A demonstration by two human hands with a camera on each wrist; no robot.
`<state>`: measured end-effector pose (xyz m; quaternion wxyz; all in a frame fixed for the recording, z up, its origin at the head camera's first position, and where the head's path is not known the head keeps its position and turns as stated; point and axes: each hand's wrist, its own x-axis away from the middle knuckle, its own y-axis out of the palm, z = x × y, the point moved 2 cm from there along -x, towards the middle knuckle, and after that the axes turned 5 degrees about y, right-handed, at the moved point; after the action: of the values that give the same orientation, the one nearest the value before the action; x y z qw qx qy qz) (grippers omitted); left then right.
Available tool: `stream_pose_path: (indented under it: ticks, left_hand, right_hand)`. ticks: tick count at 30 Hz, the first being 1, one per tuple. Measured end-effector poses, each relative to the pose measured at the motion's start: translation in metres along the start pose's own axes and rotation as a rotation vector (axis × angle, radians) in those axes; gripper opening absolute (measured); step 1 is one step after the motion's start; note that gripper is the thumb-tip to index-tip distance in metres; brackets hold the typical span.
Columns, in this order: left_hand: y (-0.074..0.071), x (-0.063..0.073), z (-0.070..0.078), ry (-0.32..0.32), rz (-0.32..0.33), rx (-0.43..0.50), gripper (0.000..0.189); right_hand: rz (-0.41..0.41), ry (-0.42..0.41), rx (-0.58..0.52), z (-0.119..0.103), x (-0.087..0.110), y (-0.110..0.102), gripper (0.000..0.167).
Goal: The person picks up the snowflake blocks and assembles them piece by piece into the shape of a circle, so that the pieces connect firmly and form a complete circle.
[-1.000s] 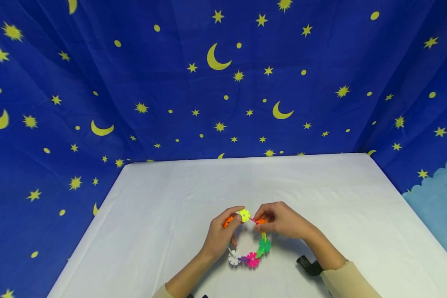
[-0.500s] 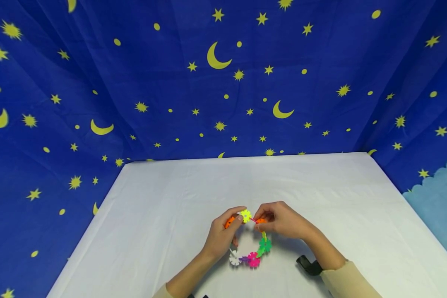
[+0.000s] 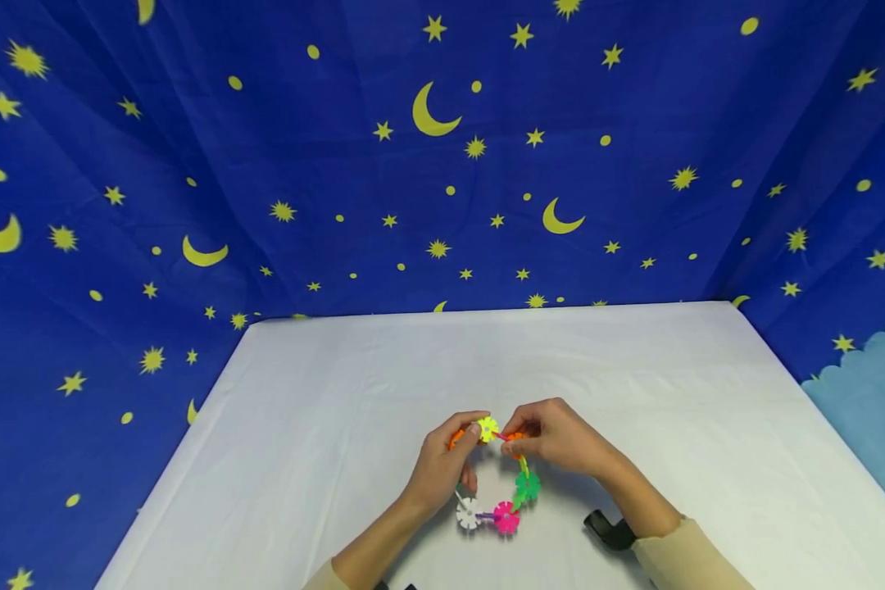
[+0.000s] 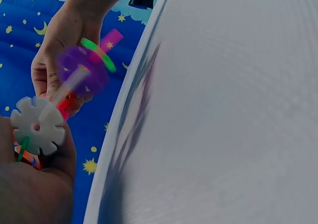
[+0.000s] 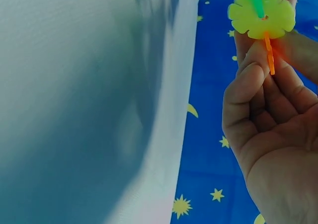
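Note:
A loop of flower-shaped interlocking discs hangs between both hands close over the white table. My left hand (image 3: 433, 469) pinches the loop at its far left, thumb by a yellow disc (image 3: 488, 428), with an orange disc partly hidden behind the thumb. At the far right, my right hand (image 3: 560, 434) pinches an orange disc (image 3: 516, 442) beside a thin pink one. Lower down hang a green disc (image 3: 528, 487), a pink disc (image 3: 506, 519) and a white disc (image 3: 468, 514). In the left wrist view a purple disc (image 4: 82, 75) is blurred; a yellow-green disc (image 5: 243, 23) shows in the right wrist view.
White cloth covers the table (image 3: 354, 377). Around its back and sides hangs a blue curtain (image 3: 369, 172) with yellow moons and stars. A black wrist device (image 3: 609, 531) sits under the right forearm.
The hands stay nearly in place, still gripping the loop. Its lower discs have swung slightly to the right, and the left hand has shifted a little toward the right hand.

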<state>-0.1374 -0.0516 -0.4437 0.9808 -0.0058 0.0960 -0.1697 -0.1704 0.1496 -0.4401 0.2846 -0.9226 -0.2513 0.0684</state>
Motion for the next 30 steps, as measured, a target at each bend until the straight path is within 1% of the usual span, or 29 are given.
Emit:
stream_pose_path:
  ticks: [3,7,13,17,18,20,23,24,28,30]
  left_hand:
    - [0.001,0.0,-0.001,0.01,0.002,0.012,0.026]
    - [0.0,-0.001,-0.001,0.014,0.003,-0.019,0.026]
    - [-0.001,-0.001,0.002,-0.029,0.0,-0.063,0.028]
    - [-0.004,-0.003,0.001,-0.072,0.026,-0.062,0.03]
    - [-0.005,-0.004,0.001,-0.078,0.037,-0.055,0.03]
    - [-0.007,-0.006,-0.006,-0.1,0.059,-0.033,0.031]
    - [-0.011,-0.01,-0.019,-0.091,0.083,0.005,0.033]
    - [-0.012,-0.011,-0.023,-0.09,0.088,0.034,0.034]
    - [-0.017,-0.014,-0.02,-0.076,0.106,0.088,0.034]
    - [-0.019,-0.015,-0.019,-0.079,0.128,0.058,0.035]
  right_hand:
    - [0.017,0.008,0.006,0.0,0.0,0.001,0.006]
    - [0.012,0.02,-0.001,0.001,0.0,0.0,0.006]
    - [-0.013,0.029,-0.016,0.004,-0.001,-0.004,0.007]
    - [-0.021,0.052,-0.03,0.01,-0.002,-0.006,0.01]
    - [-0.019,0.058,-0.029,0.011,-0.002,-0.006,0.01]
    - [-0.012,0.071,-0.024,0.014,-0.002,-0.007,0.011]
    - [0.006,0.093,-0.015,0.019,-0.002,-0.009,0.011]
    - [0.011,0.103,-0.013,0.021,-0.002,-0.01,0.011]
    - [0.041,0.141,-0.013,0.025,-0.002,-0.012,0.013]
    - [0.052,0.153,-0.015,0.025,-0.002,-0.013,0.014]
